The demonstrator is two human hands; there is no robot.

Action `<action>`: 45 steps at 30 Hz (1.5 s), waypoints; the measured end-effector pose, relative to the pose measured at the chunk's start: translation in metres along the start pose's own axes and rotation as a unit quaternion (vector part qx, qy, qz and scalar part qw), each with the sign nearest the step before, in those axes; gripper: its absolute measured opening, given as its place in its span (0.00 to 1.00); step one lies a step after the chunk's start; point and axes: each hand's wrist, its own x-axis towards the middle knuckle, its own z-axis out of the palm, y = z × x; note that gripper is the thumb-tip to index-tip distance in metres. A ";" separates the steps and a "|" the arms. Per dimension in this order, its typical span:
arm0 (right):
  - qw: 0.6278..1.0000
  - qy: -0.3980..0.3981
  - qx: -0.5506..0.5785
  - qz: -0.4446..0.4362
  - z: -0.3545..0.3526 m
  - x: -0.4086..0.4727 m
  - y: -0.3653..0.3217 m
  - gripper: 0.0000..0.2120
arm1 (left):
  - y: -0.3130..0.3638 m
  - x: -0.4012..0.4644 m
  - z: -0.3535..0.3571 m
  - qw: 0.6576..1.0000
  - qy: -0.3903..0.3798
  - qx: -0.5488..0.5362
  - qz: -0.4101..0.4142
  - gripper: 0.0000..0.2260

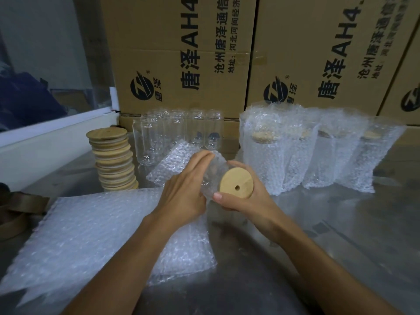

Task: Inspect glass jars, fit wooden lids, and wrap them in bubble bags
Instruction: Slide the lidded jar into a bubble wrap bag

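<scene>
Head view: both hands meet over the middle of the counter [341, 235] around one glass jar [211, 173] lying on its side, its wooden lid [236, 183] facing the camera with a small round hole in it. The right hand [245, 198] cups the lidded end from below, thumb curled across the near rim. The left hand [185, 189] lies with nearly straight fingers over the bubble bag [172, 164] that covers the jar's far end; the lid end is bare.

Under the left forearm a stack of flat bubble bags [91, 235] spreads over the near left of the counter. Beyond it, at the left, stands a leaning stack of wooden lids [113, 160]. Just behind the hands a group of bare glass jars [177, 130] stands upright, close together. To the right, a row of wrapped jars [306, 151] stands upright in bubble bags, lids faintly visible through the plastic. Cardboard cartons [181, 55] with printed lettering form a wall at the back. At the far left edge lie rolls of brown tape [13, 212].
</scene>
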 end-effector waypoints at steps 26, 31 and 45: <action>0.980 0.153 -0.025 -0.124 -0.007 0.009 -0.015 0.27 | 0.027 0.008 -0.016 0.945 0.205 -0.251 0.039 0.25; 0.981 0.130 0.015 -0.140 -0.015 0.009 -0.018 0.23 | 0.023 0.013 -0.025 0.871 0.310 -0.374 -0.069 0.18; 0.971 0.165 0.093 -0.149 -0.011 0.009 -0.015 0.31 | 0.012 0.001 -0.005 0.920 0.039 -0.383 -0.071 0.48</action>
